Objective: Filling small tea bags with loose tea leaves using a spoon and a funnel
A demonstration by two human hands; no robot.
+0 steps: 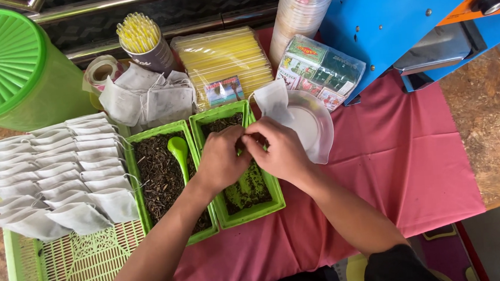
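White pouch (272, 99) pinched in right hand (281, 153), left hand (220, 160) fingers curled together over right tray (272, 186); filling step, green scoop (177, 147) at nine o'clock needs grabbing

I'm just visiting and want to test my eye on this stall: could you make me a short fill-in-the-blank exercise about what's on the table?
1. A green spoon lies in the ____ of the two green trays holding dark loose leaves.
2. Both hands, left hand and right hand, meet above the ____ leaf tray.
3. The rows of filled white bags rest on a slatted basket coloured ____.
4. The cloth under the trays is ____.

Missing words: left; right; green; pink
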